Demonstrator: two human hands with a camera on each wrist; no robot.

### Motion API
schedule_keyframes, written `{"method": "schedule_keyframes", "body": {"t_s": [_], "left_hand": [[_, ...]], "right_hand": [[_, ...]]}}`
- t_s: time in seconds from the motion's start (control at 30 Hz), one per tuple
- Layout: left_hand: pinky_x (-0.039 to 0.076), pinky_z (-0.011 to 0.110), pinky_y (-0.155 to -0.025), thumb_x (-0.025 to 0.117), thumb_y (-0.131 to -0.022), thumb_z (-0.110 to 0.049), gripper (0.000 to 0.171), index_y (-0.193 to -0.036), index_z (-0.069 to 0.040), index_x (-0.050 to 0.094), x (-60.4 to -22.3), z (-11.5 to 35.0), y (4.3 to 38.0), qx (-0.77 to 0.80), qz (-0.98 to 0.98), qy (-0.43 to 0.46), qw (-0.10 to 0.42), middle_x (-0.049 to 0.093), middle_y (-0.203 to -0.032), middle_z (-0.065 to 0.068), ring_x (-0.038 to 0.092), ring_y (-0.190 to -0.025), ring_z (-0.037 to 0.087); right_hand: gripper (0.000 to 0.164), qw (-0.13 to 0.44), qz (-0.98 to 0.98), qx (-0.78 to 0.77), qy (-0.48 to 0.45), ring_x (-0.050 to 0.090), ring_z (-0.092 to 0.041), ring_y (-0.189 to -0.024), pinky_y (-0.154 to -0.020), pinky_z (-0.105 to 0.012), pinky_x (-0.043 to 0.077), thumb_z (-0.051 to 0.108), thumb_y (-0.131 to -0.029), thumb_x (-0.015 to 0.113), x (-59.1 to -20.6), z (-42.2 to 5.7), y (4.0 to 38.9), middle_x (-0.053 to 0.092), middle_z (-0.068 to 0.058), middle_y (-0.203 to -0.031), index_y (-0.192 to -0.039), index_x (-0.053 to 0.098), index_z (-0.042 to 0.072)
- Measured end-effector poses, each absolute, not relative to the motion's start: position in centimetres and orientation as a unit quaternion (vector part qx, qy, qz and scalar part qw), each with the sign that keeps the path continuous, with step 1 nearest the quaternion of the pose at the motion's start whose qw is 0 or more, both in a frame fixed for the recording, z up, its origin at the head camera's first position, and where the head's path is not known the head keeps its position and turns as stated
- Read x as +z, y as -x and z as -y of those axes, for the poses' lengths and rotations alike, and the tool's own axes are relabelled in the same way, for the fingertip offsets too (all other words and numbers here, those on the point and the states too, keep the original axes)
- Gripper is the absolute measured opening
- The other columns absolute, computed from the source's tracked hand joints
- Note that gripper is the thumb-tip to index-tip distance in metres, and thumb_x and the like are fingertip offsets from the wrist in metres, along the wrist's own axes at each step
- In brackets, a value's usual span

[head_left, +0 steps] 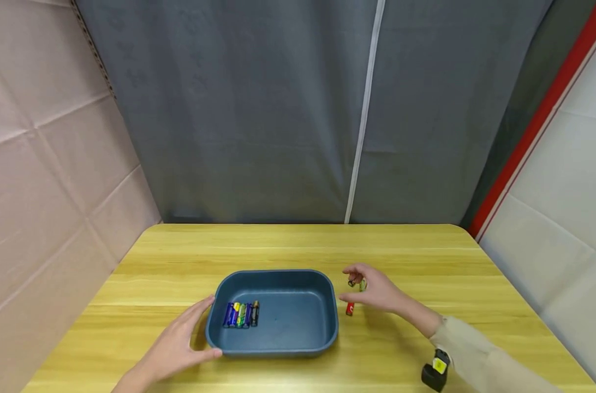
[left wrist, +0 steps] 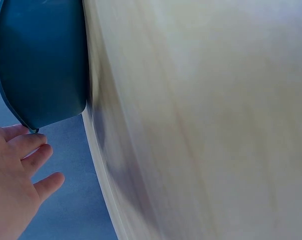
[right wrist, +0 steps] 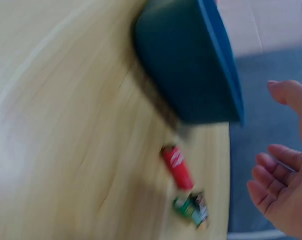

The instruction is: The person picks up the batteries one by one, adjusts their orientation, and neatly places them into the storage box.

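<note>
A blue-grey plastic tray (head_left: 298, 314) stands on the wooden table. Inside it, toward the left, several batteries (head_left: 241, 315) lie side by side in blue, yellow, green and black. My left hand (head_left: 172, 345) spreads thumb and fingers along the tray's left rim, fingertips right at the edge. To the right of the tray, my right hand (head_left: 374, 292) hovers with thumb and fingers apart and nothing between them. Below it on the table lie a red battery (right wrist: 178, 167), a green battery (right wrist: 187, 209) and a dark battery (right wrist: 200, 202), partly covered by the hand in the head view.
The yellow wood-grain table (head_left: 298, 248) reaches back to a grey curtain (head_left: 239, 120). Pale sheets (head_left: 47, 180) hang on both sides, with a red strip (head_left: 538, 123) on the right. A black device (head_left: 435, 372) is strapped at the right sleeve.
</note>
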State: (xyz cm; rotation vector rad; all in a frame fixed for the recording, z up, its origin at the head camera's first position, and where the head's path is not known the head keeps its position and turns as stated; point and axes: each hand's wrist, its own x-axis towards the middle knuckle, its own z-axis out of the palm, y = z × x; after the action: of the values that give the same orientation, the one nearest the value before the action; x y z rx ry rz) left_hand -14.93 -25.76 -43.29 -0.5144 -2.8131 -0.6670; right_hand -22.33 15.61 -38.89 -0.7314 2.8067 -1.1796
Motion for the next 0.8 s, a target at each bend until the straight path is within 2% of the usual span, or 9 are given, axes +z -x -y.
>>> {"method": "schedule_keyframes", "body": {"t_s": [0.17, 0.3, 0.47, 0.6, 0.7, 0.8], "left_hand": [[0.038, 0.065, -0.087, 0.070, -0.062, -0.062, 0.100, -0.140, -0.011, 0.034, -43.4, 25.7, 14.8, -0.228, 0.953, 0.172, 0.100, 0.041, -0.138, 0.016, 0.042, -0.120, 0.039], [0.038, 0.065, -0.087, 0.070, -0.062, -0.062, 0.099, -0.140, -0.012, 0.034, -43.5, 25.7, 14.7, -0.229, 0.953, 0.171, 0.098, 0.040, -0.138, 0.016, 0.042, -0.120, 0.039], [0.037, 0.065, -0.087, 0.071, -0.062, -0.060, 0.099, -0.140, -0.011, 0.034, -43.3, 25.7, 14.8, -0.231, 0.953, 0.169, 0.097, 0.040, -0.138, 0.016, 0.041, -0.120, 0.040], [0.037, 0.066, -0.087, 0.071, -0.063, -0.060, 0.099, -0.140, -0.012, 0.033, -43.3, 25.7, 14.8, -0.231, 0.953, 0.168, 0.096, 0.040, -0.138, 0.016, 0.041, -0.120, 0.040], [0.037, 0.066, -0.087, 0.071, -0.063, -0.060, 0.099, -0.141, -0.013, 0.033, -43.2, 25.7, 14.8, -0.230, 0.953, 0.169, 0.098, 0.039, -0.138, 0.016, 0.041, -0.120, 0.040], [0.038, 0.066, -0.087, 0.071, -0.062, -0.060, 0.099, -0.141, -0.014, 0.033, -43.2, 25.7, 14.8, -0.229, 0.953, 0.170, 0.101, 0.039, -0.138, 0.016, 0.041, -0.120, 0.040]], "right_hand": [[0.054, 0.006, -0.891, -0.389, 0.234, 0.049, -0.028, -0.089, -0.063, -0.024, 0.045, 0.032, -0.074, 0.073, -40.3, -17.6, 22.8, 0.056, -0.011, -0.099, -0.115, 0.055, 0.001], [0.055, 0.004, -0.892, -0.389, 0.231, 0.049, -0.028, -0.089, -0.066, -0.029, 0.047, 0.029, -0.074, 0.074, -41.7, -18.8, 23.3, 0.056, -0.012, -0.100, -0.115, 0.055, -0.002], [0.059, -0.007, -0.905, -0.365, 0.220, 0.050, -0.025, -0.089, -0.073, -0.038, 0.047, 0.031, -0.072, 0.075, -43.2, -19.8, 24.1, 0.055, -0.009, -0.097, -0.115, 0.054, -0.003], [0.063, 0.001, -0.913, -0.361, 0.191, 0.052, -0.025, -0.096, -0.083, -0.041, 0.047, 0.033, -0.071, 0.076, -44.2, -20.2, 24.4, 0.056, -0.010, -0.105, -0.117, 0.053, -0.003], [0.063, 0.007, -0.919, -0.356, 0.171, 0.052, -0.022, -0.097, -0.085, -0.039, 0.047, 0.033, -0.070, 0.077, -44.8, -20.3, 24.6, 0.056, -0.009, -0.107, -0.116, 0.054, -0.002], [0.062, 0.005, -0.923, -0.347, 0.165, 0.050, -0.019, -0.091, -0.079, -0.035, 0.047, 0.031, -0.069, 0.078, -45.1, -20.3, 24.8, 0.055, -0.007, -0.101, -0.115, 0.054, -0.003]]}}
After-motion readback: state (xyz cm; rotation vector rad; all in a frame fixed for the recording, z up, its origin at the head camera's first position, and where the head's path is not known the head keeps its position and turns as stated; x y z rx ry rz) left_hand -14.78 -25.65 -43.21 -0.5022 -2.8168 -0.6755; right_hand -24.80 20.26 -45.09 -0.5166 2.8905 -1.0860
